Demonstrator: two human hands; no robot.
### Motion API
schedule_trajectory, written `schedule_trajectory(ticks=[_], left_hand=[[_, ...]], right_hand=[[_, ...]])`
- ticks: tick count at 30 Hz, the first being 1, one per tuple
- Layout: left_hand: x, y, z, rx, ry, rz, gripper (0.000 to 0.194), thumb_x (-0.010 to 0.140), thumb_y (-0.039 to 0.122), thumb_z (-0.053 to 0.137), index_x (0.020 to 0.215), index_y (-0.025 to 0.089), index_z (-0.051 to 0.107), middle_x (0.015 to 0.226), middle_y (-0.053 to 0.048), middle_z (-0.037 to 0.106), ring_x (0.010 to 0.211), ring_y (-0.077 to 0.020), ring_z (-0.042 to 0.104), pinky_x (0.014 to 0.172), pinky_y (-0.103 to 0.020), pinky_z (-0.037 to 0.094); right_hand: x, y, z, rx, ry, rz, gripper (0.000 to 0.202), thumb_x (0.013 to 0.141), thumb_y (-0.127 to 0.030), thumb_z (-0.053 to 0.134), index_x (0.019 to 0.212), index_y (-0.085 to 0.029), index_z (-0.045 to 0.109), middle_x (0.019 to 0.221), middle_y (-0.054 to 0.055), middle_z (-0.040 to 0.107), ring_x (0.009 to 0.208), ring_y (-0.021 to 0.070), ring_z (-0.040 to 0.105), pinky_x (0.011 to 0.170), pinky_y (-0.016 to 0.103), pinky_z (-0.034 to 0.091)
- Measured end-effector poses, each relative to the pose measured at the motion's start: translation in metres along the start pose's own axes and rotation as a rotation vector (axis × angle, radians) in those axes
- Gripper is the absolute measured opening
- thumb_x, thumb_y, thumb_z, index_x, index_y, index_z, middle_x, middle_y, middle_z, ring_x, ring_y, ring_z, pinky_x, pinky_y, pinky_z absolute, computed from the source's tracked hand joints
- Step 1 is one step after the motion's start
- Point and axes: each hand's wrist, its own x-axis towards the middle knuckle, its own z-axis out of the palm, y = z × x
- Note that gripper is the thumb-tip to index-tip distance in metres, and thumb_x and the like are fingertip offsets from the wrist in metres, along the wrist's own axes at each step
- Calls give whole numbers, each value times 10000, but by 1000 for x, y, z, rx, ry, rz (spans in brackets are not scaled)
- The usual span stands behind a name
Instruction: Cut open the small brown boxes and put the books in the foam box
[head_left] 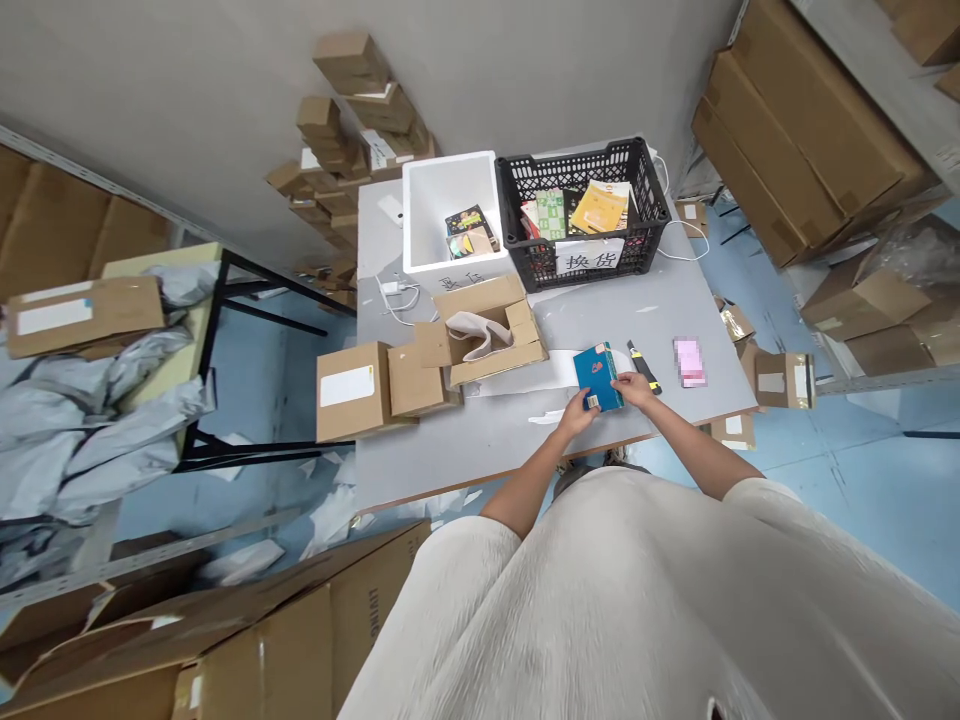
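Both of my hands hold a flat blue book or box (pixel 596 374) above the front edge of the grey table (pixel 435 462). My left hand (pixel 577 412) grips its lower left corner, and my right hand (pixel 634 388) pinches its right edge. Just right of it lies a black and yellow cutter (pixel 643 368). A pink item (pixel 689 361), blurred out, rests farther right. To the left stands an opened cardboard box (pixel 491 335) with crumpled paper inside.
Behind are a white foam box (pixel 450 210) and a black crate (pixel 581 215), both holding books or packets. Two closed cartons (pixel 352 392) sit at the table's left. Grey parcels (pixel 135 400) lie on a side table; stacked cartons (pixel 810 130) stand right.
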Motion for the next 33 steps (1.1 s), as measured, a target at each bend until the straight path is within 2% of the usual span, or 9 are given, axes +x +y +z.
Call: schedule_trajectory(ticks=[2,8,10,13,18,21,23,28,33], left_hand=[[3,8,6,-101,-46,-6,671,832,225,868,1467,167,657,1555,-196,664,1376,-332,682,1207,-482,513],[9,45,32,-288,-113,70,477,936,196,767,1404,172,682,1424,-173,743,1320,-266,707,1163,-426,541],[8,53,35,-322,-115,79,443,967,208,728,1407,178,681,1390,-158,763,1302,-263,720,1131,-411,557],[5,57,31,-325,-97,54,413,1009,274,697,1411,183,685,1311,-138,793,1236,-262,749,1087,-399,574],[-1,47,10,-266,44,-34,504,989,320,728,1467,184,646,1150,-105,820,1137,-233,771,1030,-354,580],[-7,35,-2,-290,137,-76,633,945,293,771,1538,184,578,1090,-91,821,1106,-221,772,1002,-341,582],[-11,27,-9,-307,171,-116,687,931,295,789,1564,184,544,1102,-95,824,1101,-227,777,987,-347,589],[-19,11,-20,-278,192,-204,724,871,306,869,1521,233,560,1260,-106,819,1138,-242,790,1004,-367,598],[-16,1,-21,-255,174,-230,683,792,267,913,1416,222,639,1148,-85,845,1099,-246,800,1036,-399,586]], right_hand=[[-1,-5,-4,-68,35,-55,257,918,-362,751,1095,-199,840,1118,89,854,1099,279,789,983,340,608],[-12,-11,-21,-198,229,-111,289,917,-407,735,1117,-224,837,1103,85,848,1132,293,771,1036,352,573],[-16,-12,-21,-238,236,-126,283,899,-384,754,1119,-222,830,1103,88,842,1123,291,770,1044,352,568],[-21,-12,-15,-241,205,-187,286,905,-367,761,1138,-211,821,1161,106,830,1122,283,766,1060,356,565],[-20,-11,0,-134,-4,-268,273,1022,-391,613,1063,-236,834,1113,59,848,1123,266,763,1060,359,575],[-14,-5,6,-129,-81,-223,212,991,-342,661,1025,-239,843,1123,45,854,1161,273,764,1069,354,574],[-10,1,10,-123,-96,-168,196,954,-310,704,1068,-234,844,1161,52,854,1168,282,769,1073,366,579],[-11,15,16,-82,-164,-89,339,920,-315,746,1240,-229,821,1270,49,836,1214,289,762,1086,394,588],[-14,19,20,-56,-175,-90,403,896,-397,829,1263,-231,819,1244,72,844,1208,320,756,1087,417,588]])
